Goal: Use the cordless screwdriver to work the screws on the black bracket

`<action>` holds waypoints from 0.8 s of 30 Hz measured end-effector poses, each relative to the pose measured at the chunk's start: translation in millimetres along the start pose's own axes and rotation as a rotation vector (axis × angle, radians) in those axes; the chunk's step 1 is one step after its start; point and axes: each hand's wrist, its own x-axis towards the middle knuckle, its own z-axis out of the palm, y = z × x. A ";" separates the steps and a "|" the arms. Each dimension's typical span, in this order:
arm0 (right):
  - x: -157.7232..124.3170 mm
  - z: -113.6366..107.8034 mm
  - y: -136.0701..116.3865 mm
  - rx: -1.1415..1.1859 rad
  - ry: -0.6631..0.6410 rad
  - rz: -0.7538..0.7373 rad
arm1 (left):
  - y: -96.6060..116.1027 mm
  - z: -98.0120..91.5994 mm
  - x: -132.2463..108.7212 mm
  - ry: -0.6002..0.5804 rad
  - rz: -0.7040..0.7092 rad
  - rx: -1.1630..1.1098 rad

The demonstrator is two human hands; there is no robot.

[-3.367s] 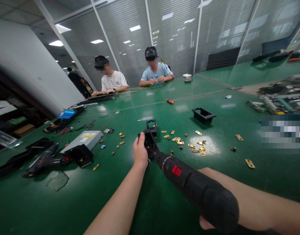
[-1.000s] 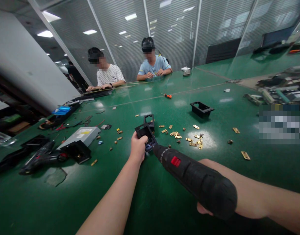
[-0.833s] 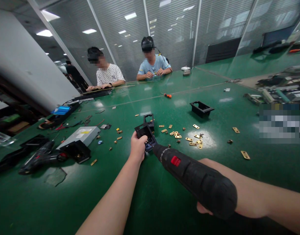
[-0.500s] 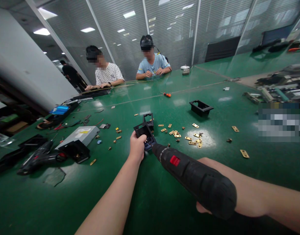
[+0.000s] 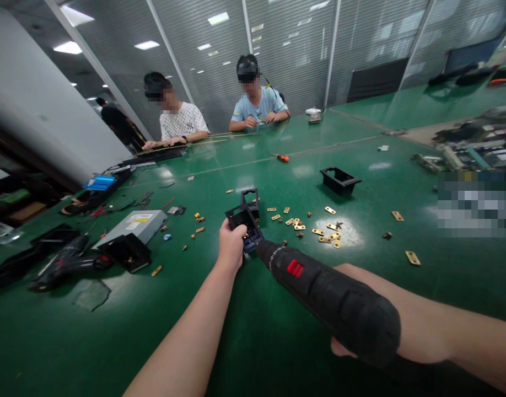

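Black plastic bracket (image 5: 241,219) gripped in closed left hand (image 5: 231,246), mid-worktop (image 5: 112,342). Right hand (image 5: 362,342) wraps black electric screwdriver (image 5: 331,300), tip at bracket. Second bracket (image 5: 250,197) just behind; brass plates (image 5: 327,234) scattered right; disc drive (image 5: 131,227) left.

Head cam, fwd/down over green table (image 5: 112,342), close.

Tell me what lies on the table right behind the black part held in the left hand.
A second black frame part stands just behind the black part gripped by the left hand. Its base is covered, so contact cannot be judged.
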 end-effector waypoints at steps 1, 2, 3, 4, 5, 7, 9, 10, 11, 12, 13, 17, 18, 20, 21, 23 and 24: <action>0.1 0.3 -0.8 0.001 0.000 -0.003 | -0.1 0.2 0.0 0.005 0.003 -0.001; 0.0 0.6 -1.5 0.000 0.007 -0.007 | -0.2 0.5 0.0 0.008 0.006 -0.001; -0.4 0.7 -2.0 -0.001 0.014 -0.007 | -0.3 0.6 0.0 0.010 0.010 -0.001; -0.9 0.7 -2.2 0.002 0.020 -0.006 | -0.4 0.6 -0.1 0.009 0.013 0.001; -1.6 0.5 -2.2 0.001 0.023 -0.004 | -0.5 0.6 -0.1 0.006 0.014 0.004; -3.2 0.0 -1.4 0.002 0.014 -0.007 | -0.7 0.1 -0.4 -0.002 0.013 0.011; -4.2 -0.5 0.1 0.009 0.009 -0.009 | -0.7 -0.4 -0.7 -0.004 0.008 0.011; -4.4 -0.7 0.6 0.010 0.008 -0.010 | -0.7 -0.5 -0.9 -0.004 0.003 0.008; -4.4 -0.8 0.8 0.011 0.006 -0.011 | -0.6 -0.6 -1.0 -0.004 -0.003 0.004; -4.2 -0.9 0.6 0.007 0.008 -0.015 | -0.4 -0.6 -1.2 -0.005 -0.011 -0.001; -3.8 -0.8 -0.3 -0.008 0.006 -0.018 | -0.2 -0.4 -1.4 -0.007 -0.018 -0.005; -2.9 0.0 -6.6 -0.020 0.021 0.011 | 0.9 0.4 -1.6 -0.012 -0.034 -0.017; -2.8 0.3 -7.8 -0.008 0.031 0.022 | 1.1 0.6 -1.7 -0.011 -0.034 -0.018; -2.7 0.9 -8.7 0.001 0.041 0.030 | 1.4 0.6 -1.8 -0.011 -0.033 -0.018; -2.5 1.2 -8.6 -0.012 0.043 0.028 | 1.5 0.5 -1.9 -0.011 -0.030 -0.018; -1.8 2.0 -8.6 -0.079 0.051 0.019 | 1.3 0.0 -2.0 -0.012 -0.025 -0.016; -1.2 2.6 -9.2 -0.116 0.063 0.016 | 1.1 -0.2 -2.0 -0.014 -0.022 -0.015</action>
